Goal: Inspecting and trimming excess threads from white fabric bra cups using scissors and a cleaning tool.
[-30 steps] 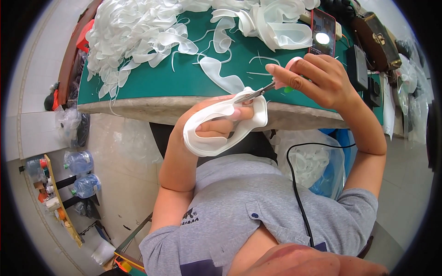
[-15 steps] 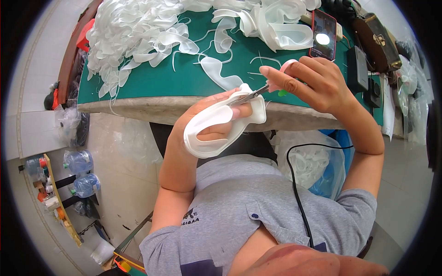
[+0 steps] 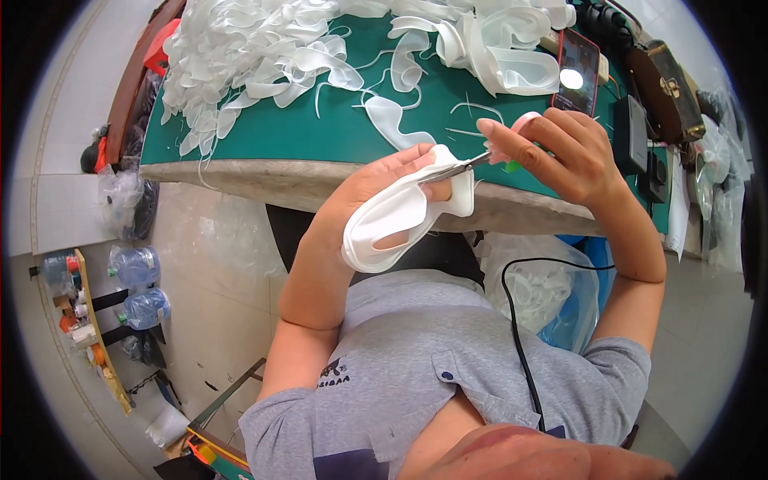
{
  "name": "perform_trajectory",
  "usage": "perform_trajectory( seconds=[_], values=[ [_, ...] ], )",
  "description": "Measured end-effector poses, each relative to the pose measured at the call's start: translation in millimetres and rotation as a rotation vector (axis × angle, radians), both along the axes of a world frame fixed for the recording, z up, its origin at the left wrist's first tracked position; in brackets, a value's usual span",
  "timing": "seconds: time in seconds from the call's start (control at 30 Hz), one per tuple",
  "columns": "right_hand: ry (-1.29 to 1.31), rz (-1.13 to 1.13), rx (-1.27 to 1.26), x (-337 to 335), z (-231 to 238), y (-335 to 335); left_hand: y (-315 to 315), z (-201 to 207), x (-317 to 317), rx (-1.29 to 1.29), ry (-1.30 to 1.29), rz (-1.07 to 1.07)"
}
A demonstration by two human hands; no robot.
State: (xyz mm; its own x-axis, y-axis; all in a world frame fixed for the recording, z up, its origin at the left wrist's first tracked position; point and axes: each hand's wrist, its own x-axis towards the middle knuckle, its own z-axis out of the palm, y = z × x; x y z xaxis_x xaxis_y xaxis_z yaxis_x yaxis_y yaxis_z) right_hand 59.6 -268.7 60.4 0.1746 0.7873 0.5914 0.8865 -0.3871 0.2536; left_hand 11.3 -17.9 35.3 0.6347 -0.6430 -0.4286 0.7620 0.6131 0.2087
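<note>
Trimming, I judge: left fingers [image 3: 410,154] clamp the loop [image 3: 374,214], right fingers [image 3: 522,147] the scissors [image 3: 470,165]; the next snip needs steadiness.

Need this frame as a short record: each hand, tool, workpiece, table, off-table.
left hand: holds the white looped piece, fingers partly through it
right hand: grips the scissors by the pink handle
tool: scissors, blades at the piece's upper end; cut not discernible
table: green top, pile of white strips, phone on the far right
off-table: two large bottles at left
</note>
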Motion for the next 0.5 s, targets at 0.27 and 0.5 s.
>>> perform_trajectory(
  seconds=[0.27, 0.5],
  values=[
    [-0.005, 0.005, -0.011, 0.8, -0.3, -0.1, 6.9, -7.3, -2.2, 0.036, 0.020, -0.071],
    [0.005, -0.009, 0.006, -1.4, -2.5, 1.3, 7.3, -7.0, -4.3, -0.194, 0.009, -0.032]
  ],
)
